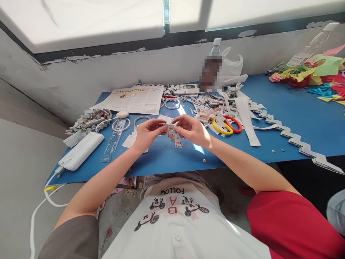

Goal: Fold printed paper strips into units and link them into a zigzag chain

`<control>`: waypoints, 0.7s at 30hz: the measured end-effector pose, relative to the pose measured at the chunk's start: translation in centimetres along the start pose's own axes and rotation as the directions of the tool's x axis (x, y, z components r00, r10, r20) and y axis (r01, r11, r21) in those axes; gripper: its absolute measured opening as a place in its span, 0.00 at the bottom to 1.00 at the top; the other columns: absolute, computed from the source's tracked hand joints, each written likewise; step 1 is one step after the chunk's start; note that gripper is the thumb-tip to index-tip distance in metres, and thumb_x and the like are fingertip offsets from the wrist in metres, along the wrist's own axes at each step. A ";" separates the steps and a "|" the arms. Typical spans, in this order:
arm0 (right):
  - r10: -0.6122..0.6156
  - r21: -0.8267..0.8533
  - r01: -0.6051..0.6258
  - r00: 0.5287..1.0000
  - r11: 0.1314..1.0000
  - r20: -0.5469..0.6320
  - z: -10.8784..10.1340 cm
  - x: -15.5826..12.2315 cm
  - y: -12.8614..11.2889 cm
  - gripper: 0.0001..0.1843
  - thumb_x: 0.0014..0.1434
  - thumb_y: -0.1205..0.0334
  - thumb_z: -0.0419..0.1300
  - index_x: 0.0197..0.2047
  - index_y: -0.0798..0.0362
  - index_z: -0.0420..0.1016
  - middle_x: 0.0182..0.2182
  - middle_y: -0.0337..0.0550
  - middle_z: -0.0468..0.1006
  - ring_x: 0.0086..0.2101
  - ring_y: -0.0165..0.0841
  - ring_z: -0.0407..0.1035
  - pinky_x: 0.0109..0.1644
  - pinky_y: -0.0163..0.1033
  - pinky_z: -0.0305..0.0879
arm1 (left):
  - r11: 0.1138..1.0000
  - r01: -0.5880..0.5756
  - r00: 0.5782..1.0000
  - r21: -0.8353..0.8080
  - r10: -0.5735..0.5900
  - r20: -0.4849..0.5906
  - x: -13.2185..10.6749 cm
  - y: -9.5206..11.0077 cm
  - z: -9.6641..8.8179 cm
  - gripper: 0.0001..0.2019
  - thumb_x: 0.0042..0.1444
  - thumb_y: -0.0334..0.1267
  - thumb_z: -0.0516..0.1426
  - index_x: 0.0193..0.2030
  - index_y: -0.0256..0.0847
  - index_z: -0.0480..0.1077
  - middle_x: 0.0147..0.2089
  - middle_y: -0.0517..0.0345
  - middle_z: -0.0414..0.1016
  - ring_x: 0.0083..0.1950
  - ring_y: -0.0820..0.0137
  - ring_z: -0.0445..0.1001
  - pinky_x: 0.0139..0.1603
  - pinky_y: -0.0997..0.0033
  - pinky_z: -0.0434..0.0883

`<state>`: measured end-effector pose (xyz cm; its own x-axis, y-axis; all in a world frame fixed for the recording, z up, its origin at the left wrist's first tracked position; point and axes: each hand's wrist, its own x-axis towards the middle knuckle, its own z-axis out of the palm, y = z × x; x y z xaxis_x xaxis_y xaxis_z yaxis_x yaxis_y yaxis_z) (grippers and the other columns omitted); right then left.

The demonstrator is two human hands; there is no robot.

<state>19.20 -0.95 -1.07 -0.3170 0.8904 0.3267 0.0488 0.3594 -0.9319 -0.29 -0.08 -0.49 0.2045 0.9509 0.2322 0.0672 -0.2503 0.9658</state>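
My left hand [147, 133] and my right hand [192, 129] meet above the blue table [296, 118], fingers pinched together on a small folded newspaper piece [169, 126]. A short chain of folded paper links [175, 140] hangs down from that piece toward the table. Both hands are closed on the paper from either side.
Scissors with yellow and red handles [228, 126] lie just right of my hands amid paper strips. A newspaper sheet [134, 100], several rings [142, 120], a clear ruler [113, 144] and a white power bank [81, 151] sit left. A long folded zigzag chain [293, 138] runs right; coloured paper [318, 72] is piled far right.
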 end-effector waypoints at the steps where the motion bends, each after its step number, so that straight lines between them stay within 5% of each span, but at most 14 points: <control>1: -0.006 -0.010 0.006 1.000 1.000 0.002 -0.1 0.0 -0.1 0.11 0.57 0.59 0.62 0.42 0.54 0.71 0.26 0.39 0.75 0.22 0.26 0.64 0.24 0.33 0.61 | 1.000 0.003 1.000 -0.005 -0.003 -0.002 0.1 0.0 -0.1 0.19 0.42 0.48 0.69 0.38 0.38 0.78 0.35 0.52 0.82 0.37 0.63 0.80 0.39 0.62 0.81; 9: -0.070 -0.160 0.055 0.994 0.986 -0.084 0.2 -0.2 -0.3 0.04 0.54 0.67 0.59 0.33 0.54 0.76 0.23 0.37 0.73 0.22 0.25 0.61 0.24 0.33 0.57 | 0.999 0.034 0.999 -0.028 -0.034 0.020 0.0 0.1 0.1 0.16 0.41 0.45 0.70 0.36 0.39 0.79 0.33 0.54 0.81 0.34 0.64 0.80 0.38 0.63 0.81; 21: 0.021 -0.063 -0.023 1.000 0.998 -0.023 0.1 0.0 -0.3 0.09 0.54 0.58 0.64 0.34 0.56 0.76 0.20 0.36 0.72 0.18 0.24 0.60 0.21 0.33 0.59 | 0.999 0.038 0.999 -0.033 -0.037 0.040 0.2 -0.3 -0.2 0.17 0.40 0.48 0.69 0.36 0.40 0.81 0.34 0.54 0.81 0.37 0.61 0.80 0.39 0.59 0.82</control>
<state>19.11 -1.10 -0.83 -0.2942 0.9040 0.3103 0.1159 0.3560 -0.9273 -0.44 0.17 -0.73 0.2408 0.9514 0.1917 0.0427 -0.2077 0.9773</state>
